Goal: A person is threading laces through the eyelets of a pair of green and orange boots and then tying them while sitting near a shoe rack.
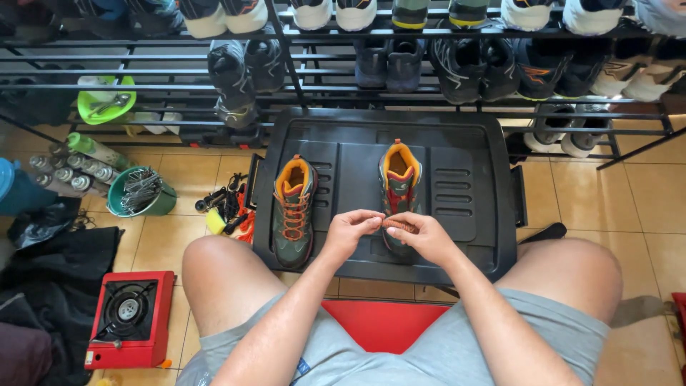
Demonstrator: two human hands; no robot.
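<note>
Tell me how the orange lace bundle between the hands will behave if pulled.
The orange lace bundle, pinched by left hand and right hand, looks floppy and light. It seems threaded into the green-and-orange boot, so tugging probably drags that upright boot.

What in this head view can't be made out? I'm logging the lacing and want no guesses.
- Right boot, head view: its front and lower lacing are hidden behind both hands.
- Orange lace: only a short stretch shows between the left hand and right hand; fingers cover each grip.
- Top-shelf shoes: cut off by the upper edge.
- Green bucket: metal contents too small to identify.
</note>
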